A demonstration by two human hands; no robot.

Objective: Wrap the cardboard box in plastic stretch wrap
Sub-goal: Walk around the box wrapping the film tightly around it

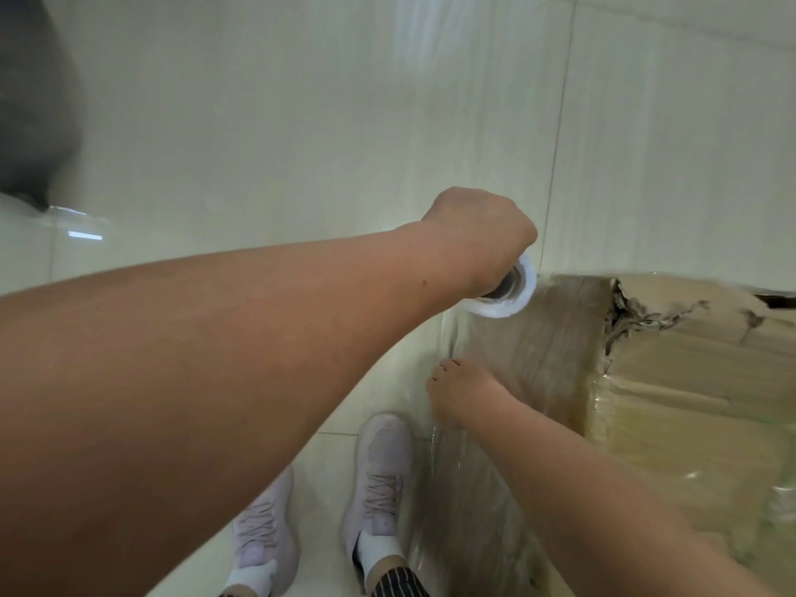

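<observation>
we are gripping the wrap roll (508, 295) tight in our left hand (478, 230), pressing our flat, open right hand (463, 392) on the partly wrapped cardboard box (672, 407), still needing more turns.

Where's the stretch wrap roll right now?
In the head view the stretch wrap roll sits right of centre, gripped from above by the left hand, at the near top corner of the cardboard box, above the right hand.
</observation>
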